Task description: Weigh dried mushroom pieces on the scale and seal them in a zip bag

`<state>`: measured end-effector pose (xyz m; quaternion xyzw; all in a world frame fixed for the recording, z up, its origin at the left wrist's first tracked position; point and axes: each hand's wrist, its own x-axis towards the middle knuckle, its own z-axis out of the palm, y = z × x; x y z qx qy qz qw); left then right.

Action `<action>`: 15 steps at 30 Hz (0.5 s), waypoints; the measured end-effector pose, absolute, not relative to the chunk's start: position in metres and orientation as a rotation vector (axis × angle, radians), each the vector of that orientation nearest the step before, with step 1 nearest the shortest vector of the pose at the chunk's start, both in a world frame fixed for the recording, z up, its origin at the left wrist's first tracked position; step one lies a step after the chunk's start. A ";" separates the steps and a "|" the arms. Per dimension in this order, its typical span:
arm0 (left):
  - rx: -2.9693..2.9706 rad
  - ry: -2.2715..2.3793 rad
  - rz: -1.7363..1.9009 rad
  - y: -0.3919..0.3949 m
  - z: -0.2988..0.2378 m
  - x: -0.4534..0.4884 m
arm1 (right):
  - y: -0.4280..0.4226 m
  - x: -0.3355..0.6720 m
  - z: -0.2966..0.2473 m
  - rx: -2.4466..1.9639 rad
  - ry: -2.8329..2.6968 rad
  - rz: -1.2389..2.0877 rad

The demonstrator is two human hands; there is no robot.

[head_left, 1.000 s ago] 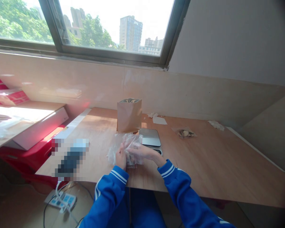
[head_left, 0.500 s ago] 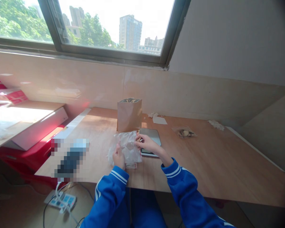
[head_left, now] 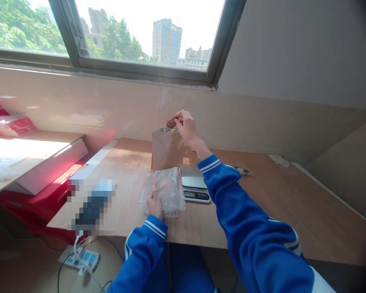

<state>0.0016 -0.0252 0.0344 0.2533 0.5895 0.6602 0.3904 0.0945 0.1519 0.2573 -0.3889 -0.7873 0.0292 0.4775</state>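
Note:
My right hand (head_left: 187, 128) is raised above the mouth of a brown paper bag (head_left: 167, 150), pinching a small brown piece (head_left: 172, 122) of something dried between its fingers. The bag stands upright on the wooden table (head_left: 134, 162), with brownish contents showing at its mouth. My left hand (head_left: 154, 202) rests on a clear plastic zip bag (head_left: 169, 191) lying flat, its fingers gripping the film. A digital kitchen scale (head_left: 193, 183) sits to the right of the plastic bag, beyond my left hand, with nothing on its steel plate.
A pixelated, unreadable object (head_left: 91, 205) lies at the table's left. My right sleeve partly hides a small plastic packet (head_left: 240, 170). A white scrap (head_left: 279, 160) lies by the wall. Left of the table stand red and white boxes (head_left: 45, 158). A power strip (head_left: 79, 258) lies on the floor below.
My right hand has left the plastic bag and risen to above the paper bag, now holding a brown piece. The scale is uncovered. My left hand stays on the plastic bag.

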 end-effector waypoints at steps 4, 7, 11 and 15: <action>0.664 1.469 1.654 -0.026 0.035 0.002 | 0.177 0.083 0.231 -0.990 -2.012 0.083; 0.679 1.455 1.632 -0.028 0.035 0.002 | 0.181 0.085 0.219 -0.961 -2.018 0.153; 0.703 1.445 1.628 -0.028 0.036 0.002 | 0.179 0.093 0.220 -0.910 -2.068 0.325; 0.705 1.461 1.651 -0.027 0.037 0.001 | 0.177 0.097 0.223 -0.901 -2.079 0.504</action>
